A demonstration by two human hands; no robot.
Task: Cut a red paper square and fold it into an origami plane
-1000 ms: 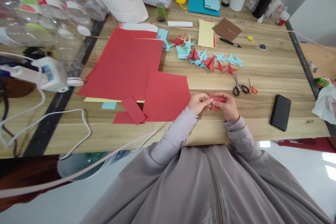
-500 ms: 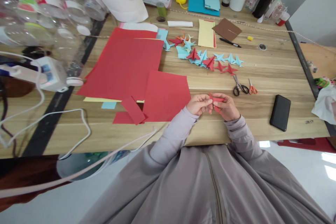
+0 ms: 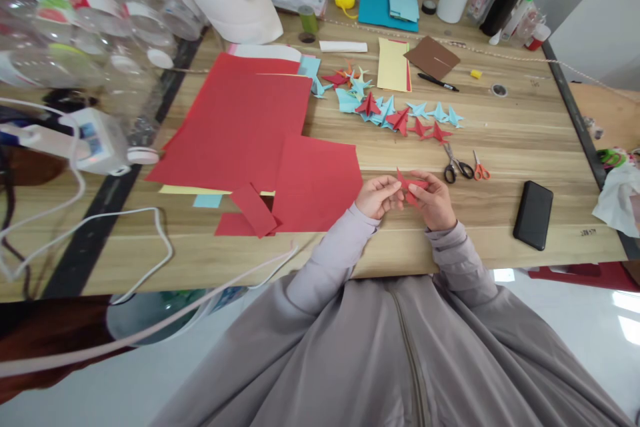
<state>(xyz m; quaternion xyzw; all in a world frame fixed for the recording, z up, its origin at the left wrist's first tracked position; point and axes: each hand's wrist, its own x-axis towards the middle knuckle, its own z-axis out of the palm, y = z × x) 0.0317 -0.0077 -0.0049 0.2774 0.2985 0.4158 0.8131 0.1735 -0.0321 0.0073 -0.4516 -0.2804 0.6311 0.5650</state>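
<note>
Between my two hands, above the front of the table, is a small folded red paper piece (image 3: 414, 183) with pointed ends. My left hand (image 3: 379, 197) pinches its left side between thumb and fingers. On the other side my right hand (image 3: 434, 201) is closed on the piece, thumb on top, partly hiding it. To the left lies a red paper sheet (image 3: 320, 180). Beyond my hands sit several folded paper figures, among them a red one (image 3: 399, 120) and a light blue one (image 3: 440, 112).
Right of my hands lie black-handled scissors (image 3: 457, 167), small orange scissors (image 3: 481, 168) and a black phone (image 3: 534, 215). Large red sheets (image 3: 240, 127) and cut red strips (image 3: 254, 209) cover the left. Plastic bottles (image 3: 100, 20) crowd the far left; a white cable (image 3: 160, 240) crosses the near edge.
The red paper piece has turned in my fingers, and one point now sticks up higher. My right hand has shifted slightly; my left hand stays nearly in place.
</note>
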